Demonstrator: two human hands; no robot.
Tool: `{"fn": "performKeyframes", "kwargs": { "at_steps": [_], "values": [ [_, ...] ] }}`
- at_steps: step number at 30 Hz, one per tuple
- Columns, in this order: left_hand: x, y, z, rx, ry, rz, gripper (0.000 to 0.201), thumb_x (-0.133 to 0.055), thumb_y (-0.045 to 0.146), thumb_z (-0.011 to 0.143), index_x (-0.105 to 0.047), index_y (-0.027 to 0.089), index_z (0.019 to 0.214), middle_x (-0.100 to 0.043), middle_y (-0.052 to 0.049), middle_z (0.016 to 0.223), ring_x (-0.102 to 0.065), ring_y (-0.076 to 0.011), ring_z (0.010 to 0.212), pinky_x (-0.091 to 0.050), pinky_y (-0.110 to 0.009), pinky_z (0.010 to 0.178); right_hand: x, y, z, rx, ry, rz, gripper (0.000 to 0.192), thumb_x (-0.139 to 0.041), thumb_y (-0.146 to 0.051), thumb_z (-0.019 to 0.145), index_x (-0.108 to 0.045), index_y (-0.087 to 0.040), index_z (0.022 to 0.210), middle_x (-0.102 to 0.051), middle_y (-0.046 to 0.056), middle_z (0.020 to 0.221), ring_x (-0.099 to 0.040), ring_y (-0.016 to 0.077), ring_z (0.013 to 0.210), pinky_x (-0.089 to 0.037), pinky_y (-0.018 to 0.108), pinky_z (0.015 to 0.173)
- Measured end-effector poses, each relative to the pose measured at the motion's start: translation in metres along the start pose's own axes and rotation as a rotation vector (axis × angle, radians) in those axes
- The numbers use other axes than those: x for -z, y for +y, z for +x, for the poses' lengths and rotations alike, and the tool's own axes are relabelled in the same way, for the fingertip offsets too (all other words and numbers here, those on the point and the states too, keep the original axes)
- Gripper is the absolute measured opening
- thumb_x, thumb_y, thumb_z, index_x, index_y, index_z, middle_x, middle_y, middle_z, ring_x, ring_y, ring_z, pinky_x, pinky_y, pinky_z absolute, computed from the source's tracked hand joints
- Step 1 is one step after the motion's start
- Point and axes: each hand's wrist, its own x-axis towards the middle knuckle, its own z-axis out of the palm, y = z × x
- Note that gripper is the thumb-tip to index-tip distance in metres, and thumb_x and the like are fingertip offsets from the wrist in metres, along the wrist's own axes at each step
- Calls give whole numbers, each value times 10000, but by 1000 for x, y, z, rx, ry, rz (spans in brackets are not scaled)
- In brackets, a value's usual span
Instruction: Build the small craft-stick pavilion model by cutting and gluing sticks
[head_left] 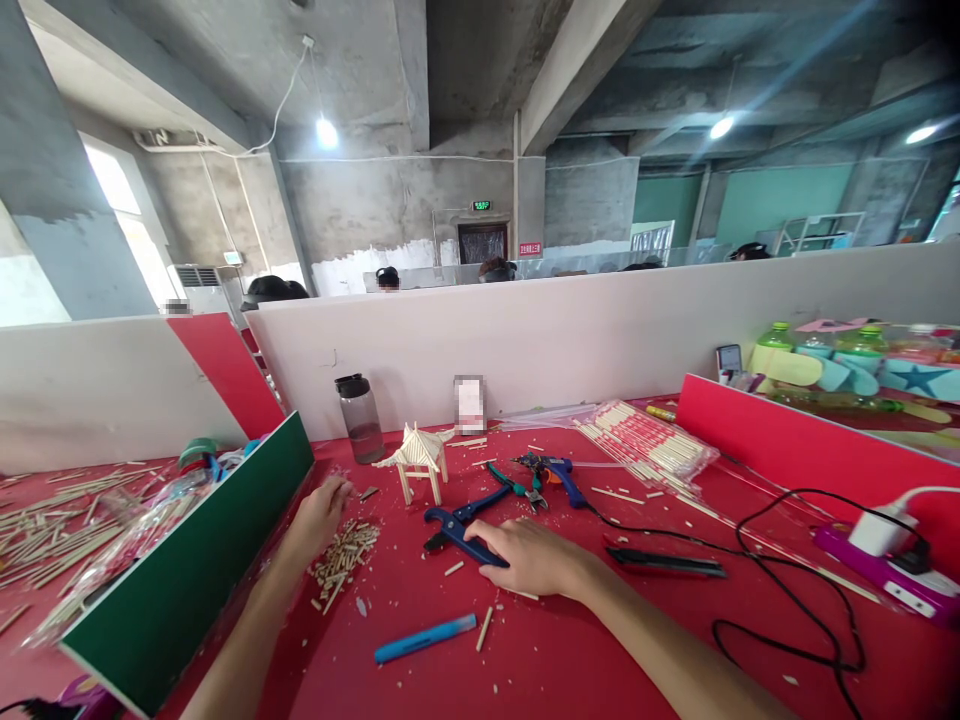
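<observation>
My right hand (536,557) lies over one handle of a blue pipe cutter (454,527), its fingers curled on the grip. The cutter's jaws point away to the left. My left hand (321,512) is beside a pile of short cut wooden sticks (346,556), fingertips drawn together; whatever is in them cannot be made out. Just beyond the hands stands a small pavilion model (421,462) of thin sticks with a pitched roof and legs. Nearer to me lie a blue marker (425,638) and a loose short stick (484,629).
Green-handled pliers (516,482) and a blue glue gun (564,483) lie behind the cutter. A black utility knife (666,562), cable and purple power strip (892,575) are right. Bagged sticks (649,445) and a bottle (360,420) stand behind. A green divider (195,570) borders the left.
</observation>
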Motion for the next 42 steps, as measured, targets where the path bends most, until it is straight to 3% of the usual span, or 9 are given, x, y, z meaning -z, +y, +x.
{"fn": "performKeyframes", "kwargs": {
  "at_steps": [8,13,18,22,25,29,33,37,42],
  "values": [
    [6,19,-5,59,19,39,547,-398,669,868,-559,195,646,-550,2,605,-521,-180,608,-358,-262,569,0,0,0,-3,-4,-4,442,-565,-389,919,-533,-279,1347,-768,67,972,-713,276,846,-370,274,658],
    [3,31,-4,102,80,79,545,-388,641,851,-317,232,499,-247,45,513,-288,-117,499,-197,-276,508,2,-2,-1,-3,-10,-8,443,-562,-391,923,-530,-273,1349,-772,68,959,-717,274,841,-364,271,648],
    [7,41,-2,95,157,101,527,-389,594,865,-233,240,507,-200,35,536,-250,-111,501,-178,-285,515,3,-3,-1,8,-2,-9,420,-567,-381,924,-541,-268,1328,-771,79,973,-722,280,843,-348,276,639],
    [8,45,-5,50,182,107,541,-335,605,914,-251,236,527,-253,28,527,-282,-119,516,-197,-286,527,4,-4,-2,1,-9,-24,431,-573,-375,924,-537,-266,1339,-763,73,923,-717,276,828,-336,277,631],
    [4,45,-9,-23,134,106,509,-349,585,938,-384,216,590,-411,22,566,-383,-133,553,-250,-268,555,4,-4,-2,11,1,-24,427,-569,-377,927,-540,-262,1337,-758,76,927,-707,277,828,-346,278,642],
    [-5,40,-9,-81,50,114,331,-369,477,956,-566,225,871,-619,-2,714,-563,-178,633,-330,-252,588,3,-3,-2,13,-2,-19,443,-566,-387,933,-536,-257,1355,-753,74,919,-692,267,812,-358,273,653],
    [-13,28,-7,-99,-11,100,286,-355,353,934,-571,226,1072,-720,-40,842,-685,-220,746,-433,-260,645,3,-3,-2,7,-6,-23,459,-562,-387,930,-531,-255,1369,-749,70,908,-681,258,793,-351,268,643],
    [-17,20,-5,-121,-45,77,266,-373,284,894,-588,225,1040,-759,-73,1005,-720,-236,944,-490,-279,768,5,-5,-2,0,-8,-14,449,-568,-382,927,-539,-261,1358,-748,62,906,-687,252,798,-345,264,635],
    [-15,25,-3,-68,-33,97,383,-344,447,969,-609,223,808,-707,-43,696,-669,-220,640,-430,-274,621,5,-5,-2,0,-8,-13,444,-577,-383,923,-541,-266,1350,-750,62,906,-699,256,809,-343,264,631]
  ]
}}
